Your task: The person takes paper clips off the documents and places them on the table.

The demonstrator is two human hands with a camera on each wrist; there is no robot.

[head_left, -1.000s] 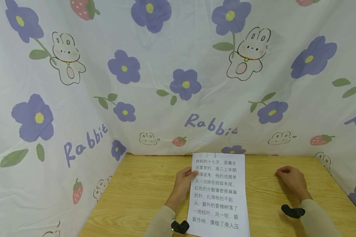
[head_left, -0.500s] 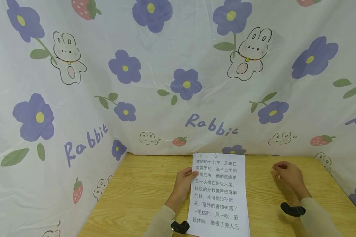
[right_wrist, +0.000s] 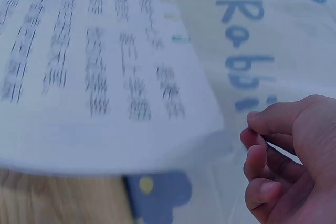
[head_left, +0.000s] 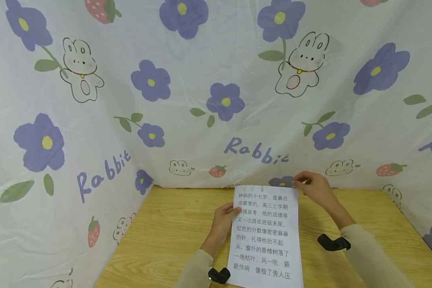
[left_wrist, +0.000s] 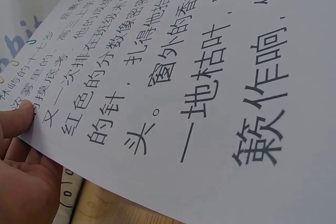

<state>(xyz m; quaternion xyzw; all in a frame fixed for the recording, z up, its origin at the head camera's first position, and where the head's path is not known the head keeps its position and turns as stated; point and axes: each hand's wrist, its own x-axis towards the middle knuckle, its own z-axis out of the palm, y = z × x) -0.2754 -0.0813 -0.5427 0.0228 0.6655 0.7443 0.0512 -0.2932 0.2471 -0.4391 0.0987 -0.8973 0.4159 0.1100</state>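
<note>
White printed sheets of paper [head_left: 263,236] stand tilted up in front of me, covered in large Chinese text. My left hand [head_left: 224,219] grips their left edge, thumb on the front and fingers behind. Three paper clips sit along the top edge, including a yellow clip [right_wrist: 171,17] and a green clip [right_wrist: 180,39]. By the top right corner is my right hand [head_left: 315,188], thumb and forefinger tips together. In the right wrist view its fingertips [right_wrist: 253,116] are just beyond the paper's corner; I cannot tell whether they pinch something small.
The sheets rise over a wooden table [head_left: 173,224]. Behind and to the left hangs a white cloth [head_left: 187,140] printed with purple flowers, rabbits and strawberries. A black wrist device [head_left: 334,242] is on the right sleeve, another black device [head_left: 219,275] on the left.
My right hand has risen from the table's right side and moved left to the sheets' top right corner. The left hand and the paper have barely moved.
</note>
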